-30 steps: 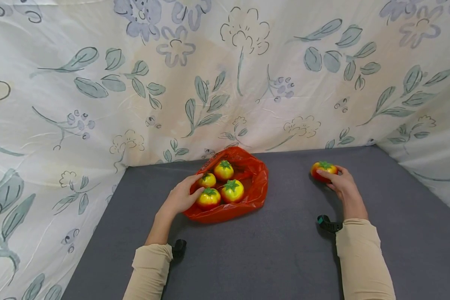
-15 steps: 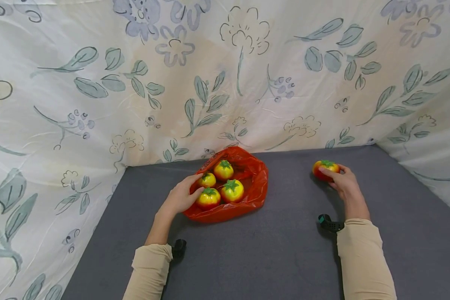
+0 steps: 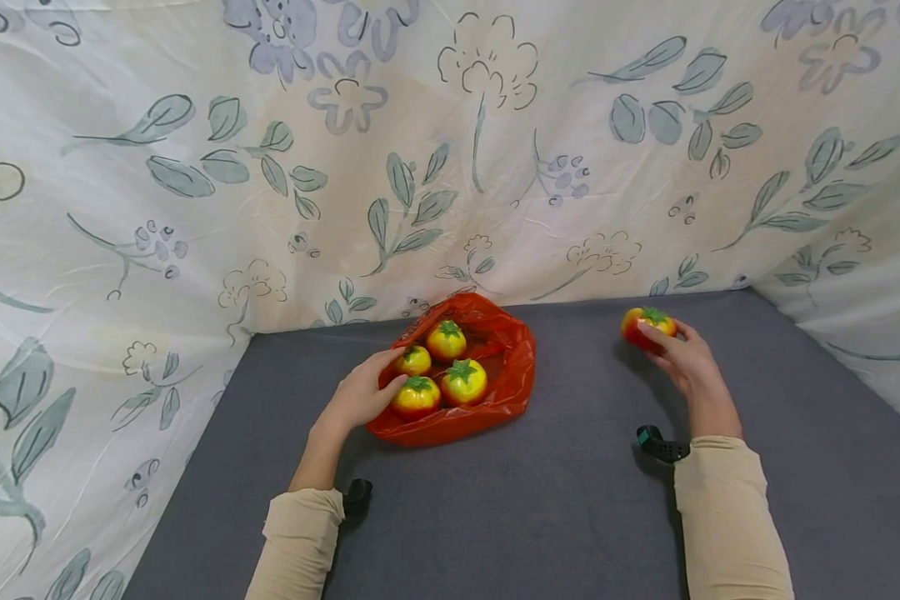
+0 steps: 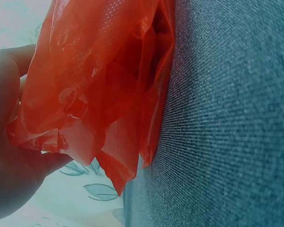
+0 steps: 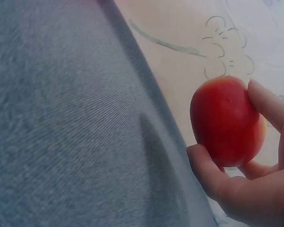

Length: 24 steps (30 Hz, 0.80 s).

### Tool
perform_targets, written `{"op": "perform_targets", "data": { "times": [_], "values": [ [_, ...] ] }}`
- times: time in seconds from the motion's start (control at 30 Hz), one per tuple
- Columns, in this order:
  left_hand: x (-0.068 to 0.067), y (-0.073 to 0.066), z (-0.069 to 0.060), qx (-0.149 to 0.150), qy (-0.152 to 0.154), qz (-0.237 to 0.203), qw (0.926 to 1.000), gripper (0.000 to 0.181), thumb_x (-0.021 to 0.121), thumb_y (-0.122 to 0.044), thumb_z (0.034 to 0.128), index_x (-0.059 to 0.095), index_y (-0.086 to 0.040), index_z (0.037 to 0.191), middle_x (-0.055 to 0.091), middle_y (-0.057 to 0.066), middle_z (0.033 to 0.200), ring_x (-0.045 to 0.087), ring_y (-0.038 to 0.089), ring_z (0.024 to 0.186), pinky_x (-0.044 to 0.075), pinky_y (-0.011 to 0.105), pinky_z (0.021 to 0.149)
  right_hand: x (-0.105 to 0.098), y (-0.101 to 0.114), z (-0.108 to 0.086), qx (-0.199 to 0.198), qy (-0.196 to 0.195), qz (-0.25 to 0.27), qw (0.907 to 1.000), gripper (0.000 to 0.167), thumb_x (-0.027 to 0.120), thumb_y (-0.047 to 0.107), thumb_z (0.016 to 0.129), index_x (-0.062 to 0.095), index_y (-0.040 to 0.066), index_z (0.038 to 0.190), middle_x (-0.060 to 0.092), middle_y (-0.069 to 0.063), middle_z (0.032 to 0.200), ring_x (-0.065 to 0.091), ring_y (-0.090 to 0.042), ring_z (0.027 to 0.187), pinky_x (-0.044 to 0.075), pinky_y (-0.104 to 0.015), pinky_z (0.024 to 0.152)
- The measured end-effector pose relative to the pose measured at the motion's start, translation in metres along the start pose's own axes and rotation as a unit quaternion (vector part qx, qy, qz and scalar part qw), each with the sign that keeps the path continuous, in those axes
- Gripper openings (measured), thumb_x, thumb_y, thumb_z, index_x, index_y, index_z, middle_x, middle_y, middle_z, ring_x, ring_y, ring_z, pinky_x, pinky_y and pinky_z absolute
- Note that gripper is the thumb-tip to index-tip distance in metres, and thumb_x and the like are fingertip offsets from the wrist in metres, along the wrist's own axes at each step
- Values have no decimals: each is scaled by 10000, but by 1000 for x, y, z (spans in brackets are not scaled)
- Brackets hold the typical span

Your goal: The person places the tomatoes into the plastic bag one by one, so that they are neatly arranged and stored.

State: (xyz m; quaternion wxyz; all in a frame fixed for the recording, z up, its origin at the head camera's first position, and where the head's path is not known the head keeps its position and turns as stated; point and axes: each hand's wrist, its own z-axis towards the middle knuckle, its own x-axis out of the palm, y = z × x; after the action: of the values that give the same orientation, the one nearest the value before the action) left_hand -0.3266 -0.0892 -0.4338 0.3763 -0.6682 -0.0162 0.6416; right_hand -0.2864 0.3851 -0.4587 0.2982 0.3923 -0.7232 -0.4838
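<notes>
My right hand [image 3: 693, 362] holds a glossy red-and-yellow tomato [image 3: 648, 327] with a green leafy top at the right in the head view. In the right wrist view, thumb and fingers pinch its red underside, and it hangs just above the table, casting a shadow. At the left rim of a red plastic bag [image 3: 512, 375], my left hand [image 3: 363, 392] grips the edge with spread thumb and fingers. Several similar tomatoes [image 3: 464, 383] sit inside the mouth of this bag. In the left wrist view the crumpled bag [image 4: 80, 94] hides most of the fingertips.
A dark grey cloth-covered table [image 3: 525, 500] lies beneath everything. Behind it and at both sides hangs a pale floral fabric [image 3: 390, 208], meeting the table's back edge close behind the bag. Black wrist devices [image 3: 662, 446] sit near both sleeves.
My right hand has raised the tomato slightly off the table, after a small shift to the right. The left hand and the bag stay in place.
</notes>
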Motion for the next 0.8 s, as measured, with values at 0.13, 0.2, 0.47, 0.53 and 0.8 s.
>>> {"op": "perform_targets", "data": {
  "times": [0.13,0.2,0.47,0.53,0.8],
  "values": [
    [0,1,-1,46,-19,-9,10000,531,589,-271,946,450,-79,1421,456,152,1410,415,344,1285,313,578,1026,0,2,1,-73,-28,212,9997,1059,793,376,743,119,205,1542,103,-124,1558,362,-243,1308,453,-251,918],
    [-1,2,-1,76,-24,-9,10000,530,588,-270,946,450,-77,1421,457,153,1408,417,344,1284,314,576,1026,1,4,-3,-61,38,301,9995,1063,788,376,746,104,213,1544,98,-116,1563,358,-237,1309,436,-249,936],
    [-1,3,-3,74,-18,-38,10000,532,591,-273,944,451,-84,1421,459,144,1409,423,340,1279,316,577,1024,6,18,-24,-22,411,768,9962,1092,792,342,738,65,242,1546,38,-84,1582,292,-231,1321,345,-260,993],
    [-1,3,-3,72,-10,-26,10000,533,590,-274,945,449,-86,1423,456,143,1412,421,340,1281,315,580,1024,8,20,-28,-48,430,859,9954,1078,790,319,747,70,248,1546,34,-74,1583,295,-224,1316,352,-259,987],
    [-3,1,-5,69,20,-58,10000,533,593,-267,944,448,-85,1423,456,142,1412,417,339,1284,311,587,1023,12,27,-38,-193,491,1195,9914,1025,787,243,765,118,242,1542,39,-52,1579,257,-229,1323,341,-269,991]
  ]
}}
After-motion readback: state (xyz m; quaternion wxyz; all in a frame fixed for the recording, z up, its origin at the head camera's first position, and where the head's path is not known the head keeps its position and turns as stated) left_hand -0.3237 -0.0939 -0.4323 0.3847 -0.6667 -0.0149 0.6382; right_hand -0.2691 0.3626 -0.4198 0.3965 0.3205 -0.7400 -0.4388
